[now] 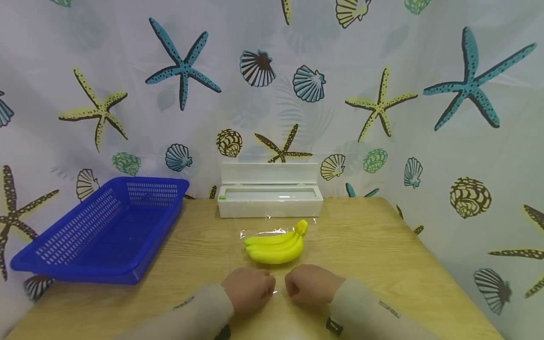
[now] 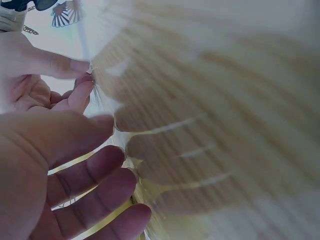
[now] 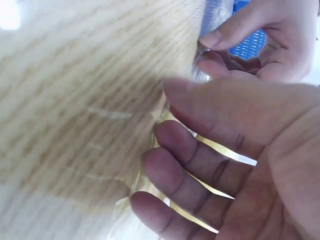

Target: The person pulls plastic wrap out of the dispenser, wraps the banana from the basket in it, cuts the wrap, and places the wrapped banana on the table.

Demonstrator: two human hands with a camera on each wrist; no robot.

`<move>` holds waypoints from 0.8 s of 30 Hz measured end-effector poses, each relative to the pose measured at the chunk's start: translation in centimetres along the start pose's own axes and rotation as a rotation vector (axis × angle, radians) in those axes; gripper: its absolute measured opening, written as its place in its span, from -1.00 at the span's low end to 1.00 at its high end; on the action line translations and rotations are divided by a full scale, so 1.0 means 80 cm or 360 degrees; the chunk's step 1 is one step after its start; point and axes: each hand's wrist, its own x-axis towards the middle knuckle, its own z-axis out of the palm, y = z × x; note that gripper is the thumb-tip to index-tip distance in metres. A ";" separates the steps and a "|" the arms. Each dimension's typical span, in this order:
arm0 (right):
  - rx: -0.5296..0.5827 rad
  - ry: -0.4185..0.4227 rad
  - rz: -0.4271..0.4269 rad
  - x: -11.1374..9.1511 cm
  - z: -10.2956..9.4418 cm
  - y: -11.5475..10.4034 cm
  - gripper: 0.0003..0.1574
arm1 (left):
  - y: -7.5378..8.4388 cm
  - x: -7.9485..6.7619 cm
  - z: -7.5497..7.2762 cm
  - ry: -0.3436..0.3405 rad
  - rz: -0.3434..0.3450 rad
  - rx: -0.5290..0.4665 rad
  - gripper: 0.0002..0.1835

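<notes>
Clear plastic wrap, picked out by its glints, stretches from a white dispenser box toward my hands. Under the film lies a bunch of yellow bananas, stem to the right. My left hand pinches the near edge of the wrap between thumb and fingertips, just in front of the bananas. A short gap to the right, my right hand pinches the same edge. In the left wrist view, the other fingers of my left hand lie spread along the film edge; the right wrist view shows the right fingers likewise.
The box's white lid stands raised at the back, and a small green piece sits at the box's left end. A blue plastic basket occupies the left side of the wooden table. A patterned curtain surrounds the table.
</notes>
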 end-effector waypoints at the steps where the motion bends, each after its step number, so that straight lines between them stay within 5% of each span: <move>1: -0.0028 0.0010 -0.0007 0.001 0.000 0.000 -0.79 | 0.001 0.001 0.000 -0.0002 -0.0010 0.0013 -0.88; 14: -0.0058 0.0078 -0.0048 0.007 0.010 0.009 -0.82 | -0.002 0.008 -0.006 -0.0076 -0.0049 -0.0057 -0.91; 24: -0.0163 0.0153 0.0081 0.004 0.003 0.009 -0.90 | -0.006 0.008 -0.035 -0.0036 -0.0081 -0.0125 -0.85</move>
